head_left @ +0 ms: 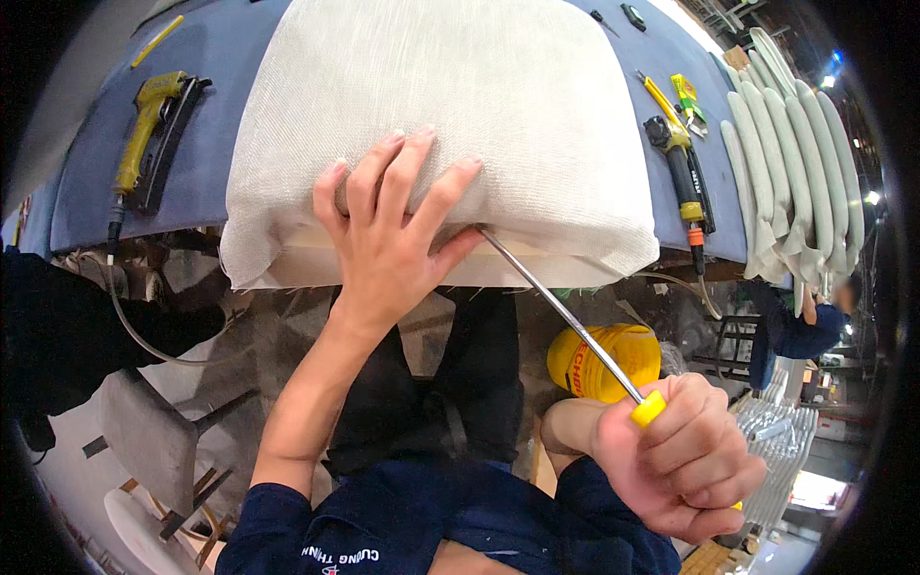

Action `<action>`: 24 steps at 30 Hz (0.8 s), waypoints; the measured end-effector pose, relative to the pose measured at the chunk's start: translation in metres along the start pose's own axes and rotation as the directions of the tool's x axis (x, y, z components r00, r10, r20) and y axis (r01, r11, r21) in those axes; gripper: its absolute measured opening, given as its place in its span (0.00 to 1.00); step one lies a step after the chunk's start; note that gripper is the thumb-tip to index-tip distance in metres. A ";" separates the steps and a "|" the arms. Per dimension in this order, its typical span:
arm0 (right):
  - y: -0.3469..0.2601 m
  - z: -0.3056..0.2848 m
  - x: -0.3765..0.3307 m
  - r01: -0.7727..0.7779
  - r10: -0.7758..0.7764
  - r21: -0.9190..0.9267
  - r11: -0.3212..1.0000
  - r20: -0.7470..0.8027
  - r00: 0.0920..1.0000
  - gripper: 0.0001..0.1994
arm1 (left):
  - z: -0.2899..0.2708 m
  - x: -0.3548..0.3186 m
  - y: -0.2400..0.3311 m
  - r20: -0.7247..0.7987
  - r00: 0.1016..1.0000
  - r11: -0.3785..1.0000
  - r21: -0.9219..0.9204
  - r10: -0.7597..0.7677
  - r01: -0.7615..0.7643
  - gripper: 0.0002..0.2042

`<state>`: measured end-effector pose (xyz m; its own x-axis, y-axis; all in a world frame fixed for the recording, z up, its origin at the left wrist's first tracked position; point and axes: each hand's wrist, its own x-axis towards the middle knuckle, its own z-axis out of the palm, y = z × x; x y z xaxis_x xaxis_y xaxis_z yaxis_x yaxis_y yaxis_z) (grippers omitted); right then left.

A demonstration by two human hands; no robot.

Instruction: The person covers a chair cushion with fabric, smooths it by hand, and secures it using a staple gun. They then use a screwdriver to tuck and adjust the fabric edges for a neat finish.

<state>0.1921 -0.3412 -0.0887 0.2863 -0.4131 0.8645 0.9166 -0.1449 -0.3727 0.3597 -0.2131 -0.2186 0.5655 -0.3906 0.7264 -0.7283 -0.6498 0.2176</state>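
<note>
A cushion-like seat panel covered in off-white woven fabric (450, 105) lies before me, its raw fabric edge hanging toward me. My left hand (393, 225) presses on the near part of it with fingers spread, the thumb reaching toward the tip of a tool. That tool is a long screwdriver (565, 316) with a steel shaft and yellow handle. My right hand (685, 455) is closed in a fist round the handle, low on the right. The screwdriver slants up to the left, its tip at the fabric fold beside my left thumb; fabric hides the very end.
On the blue-covered table (216, 57) lie a yellow-and-black staple gun (149, 139) at left and another air tool (685, 177) at right, beside a yellow cutter (661, 99). Pale padded pieces (791, 163) stand at far right. Below are a yellow bucket (618, 359) and a grey chair (153, 431).
</note>
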 end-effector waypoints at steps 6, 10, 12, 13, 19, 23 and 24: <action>0.005 -0.002 -0.003 0.056 -0.056 -0.017 0.998 -0.022 0.998 0.19 | 0.004 0.000 0.001 -0.009 1.000 1.000 0.019 0.004 -0.004 0.29; 0.011 0.003 -0.003 0.023 -0.022 -0.036 0.999 0.022 1.000 0.17 | 0.004 -0.002 -0.002 -0.016 1.000 1.000 0.015 -0.008 0.009 0.28; 0.015 -0.001 0.013 -0.058 0.059 -0.015 0.998 0.060 0.996 0.15 | 0.004 -0.004 -0.001 -0.018 1.000 1.000 0.006 -0.018 0.018 0.28; 0.027 -0.010 0.032 -0.116 0.104 0.094 0.989 0.125 0.987 0.13 | 0.002 -0.004 0.001 0.008 1.000 1.000 -0.008 -0.014 0.014 0.29; 0.185 -0.039 0.129 -0.497 0.517 -0.229 0.837 0.038 0.855 0.18 | -0.018 0.008 -0.001 0.147 0.988 0.996 -0.083 0.054 -0.042 0.31; 0.126 -0.012 0.125 -0.475 0.449 0.135 0.870 0.184 0.874 0.20 | -0.028 0.008 -0.004 0.164 0.986 0.997 -0.074 0.039 -0.028 0.28; 0.095 -0.009 0.126 -0.407 0.399 0.054 0.912 0.122 0.909 0.19 | -0.024 0.009 0.005 0.138 0.989 0.995 -0.092 0.048 -0.036 0.28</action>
<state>0.3124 -0.4147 -0.0182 0.6596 -0.3235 0.6784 0.7343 0.0846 -0.6736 0.3526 -0.2044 -0.1955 0.5776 -0.5080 0.6390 -0.7807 -0.5724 0.2507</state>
